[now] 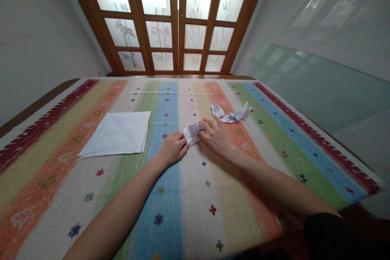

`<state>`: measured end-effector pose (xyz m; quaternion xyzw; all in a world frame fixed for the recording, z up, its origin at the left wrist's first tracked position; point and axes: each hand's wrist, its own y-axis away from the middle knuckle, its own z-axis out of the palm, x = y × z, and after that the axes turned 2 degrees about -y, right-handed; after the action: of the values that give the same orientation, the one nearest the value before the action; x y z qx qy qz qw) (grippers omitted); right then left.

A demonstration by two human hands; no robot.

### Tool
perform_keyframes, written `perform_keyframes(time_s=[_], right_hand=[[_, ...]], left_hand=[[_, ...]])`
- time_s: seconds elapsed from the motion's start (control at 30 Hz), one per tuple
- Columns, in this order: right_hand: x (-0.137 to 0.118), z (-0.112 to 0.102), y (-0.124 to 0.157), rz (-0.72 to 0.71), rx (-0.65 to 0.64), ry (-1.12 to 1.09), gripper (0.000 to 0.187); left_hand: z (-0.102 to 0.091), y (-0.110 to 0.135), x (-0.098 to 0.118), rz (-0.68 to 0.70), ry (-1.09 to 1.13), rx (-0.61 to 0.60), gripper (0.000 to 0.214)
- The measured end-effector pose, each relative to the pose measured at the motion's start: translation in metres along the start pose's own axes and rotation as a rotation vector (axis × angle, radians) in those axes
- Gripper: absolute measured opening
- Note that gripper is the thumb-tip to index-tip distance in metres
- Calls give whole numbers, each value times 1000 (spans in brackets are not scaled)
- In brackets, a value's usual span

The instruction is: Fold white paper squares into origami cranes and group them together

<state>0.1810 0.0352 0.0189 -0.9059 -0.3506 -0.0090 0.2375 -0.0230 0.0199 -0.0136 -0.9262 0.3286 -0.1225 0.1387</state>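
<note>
A small folded piece of white paper (192,133) lies between my hands near the middle of the table. At its left end, the curled fingers of my left hand (173,147) grip the edge against the cloth. My right hand (215,135) pinches the right side, thumb and fingers closed on the paper and partly covering it. Just beyond my right hand sit folded white paper cranes (240,113), one with its wings spread. A narrower folded paper piece (217,109) stands to their left.
Left of my hands, a stack of square white paper sheets (117,135) rests flat. A striped, patterned tablecloth (170,211) covers the table. Behind the far edge stand wooden doors with glass panes (161,34); a glass panel (310,85) leans along the right wall.
</note>
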Motion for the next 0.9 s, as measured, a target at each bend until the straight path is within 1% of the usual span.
perform_keyframes(time_s=[0.1, 0.17, 0.27, 0.3, 0.33, 0.4, 0.47, 0.57, 0.67, 0.77, 0.83, 0.9], right_hand=[[4, 19, 2, -31, 102, 16, 13], [7, 28, 4, -40, 190, -43, 16], [14, 35, 11, -74, 336, -242, 31], [15, 36, 14, -75, 360, -325, 36], [17, 36, 16, -56, 359, -413, 40], [20, 36, 19, 51, 277, -606, 47], [23, 36, 17, 192, 144, -804, 50], [27, 40, 8, 357, 8, -1069, 44], [33, 43, -5, 432, -70, -1254, 35], [35, 40, -16, 438, -155, -1282, 31], [34, 35, -22, 390, -213, -1225, 27], [31, 30, -28, 349, -231, -1143, 25]], left_hand=[[-1, -2, 2, -69, -24, -42, 24], [-2, -2, 2, -89, -14, -59, 20], [-3, -2, 2, -101, 26, -61, 14], [-3, -2, 1, -106, 41, -61, 13], [-3, -2, 1, -108, 55, -63, 13], [-2, -1, 0, -101, 71, -73, 14], [-3, -1, -1, -81, 69, -95, 14], [-4, -1, 0, -56, 50, -128, 15], [-6, -1, 1, -53, 48, -127, 14], [-6, -1, 0, -67, 68, -116, 15], [-6, -1, 0, -54, 64, -122, 17], [-7, -2, -1, -34, 42, -136, 19]])
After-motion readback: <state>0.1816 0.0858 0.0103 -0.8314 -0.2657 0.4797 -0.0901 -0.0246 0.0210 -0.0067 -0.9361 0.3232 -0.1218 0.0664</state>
